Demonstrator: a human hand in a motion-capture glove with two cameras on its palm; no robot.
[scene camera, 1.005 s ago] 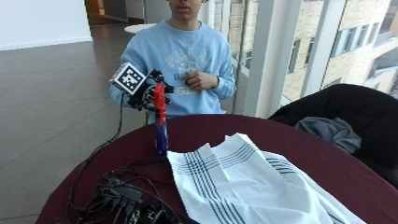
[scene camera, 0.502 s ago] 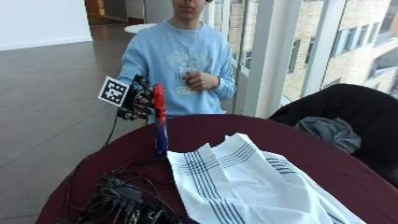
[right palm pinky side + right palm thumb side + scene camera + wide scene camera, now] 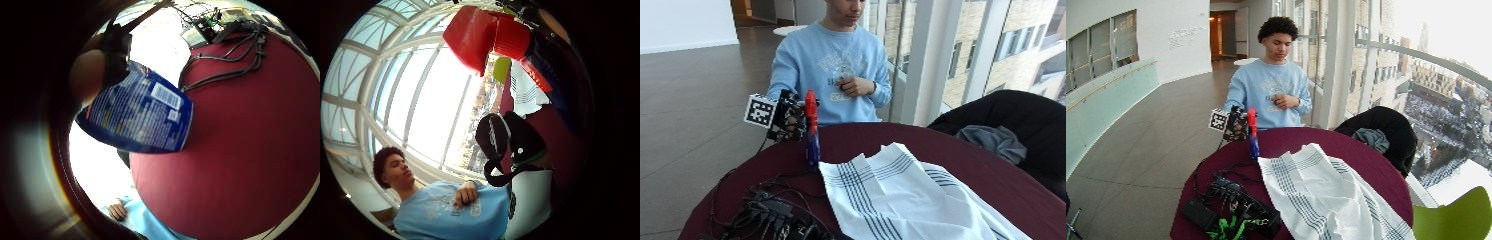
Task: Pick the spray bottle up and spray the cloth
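A spray bottle [image 3: 812, 142] with a red head and a blue body is upright at the left edge of the round dark red table [image 3: 973, 165]. My gloved right hand [image 3: 793, 122] grips it at the neck from the left. Whether its base touches the table I cannot tell. The blue labelled body [image 3: 145, 120] fills the little finger side palm view above the table [image 3: 240, 150], and the red head [image 3: 485, 32] sits close to the thumb side camera. A white cloth [image 3: 906, 200] with dark stripes lies spread on the table, just right of the bottle. The bare left hand [image 3: 854, 86] is held at the chest.
A tangle of black cables and boxes [image 3: 773, 215] lies on the table's front left. A black chair [image 3: 1019, 115] with a grey garment [image 3: 989, 140] stands at the right. A green chair [image 3: 1459, 215] is at the near right. Windows run behind the person.
The gloved hand has shifted left and down alongside the bottle. The bottle stays in about the same place, and the cloth has not moved.
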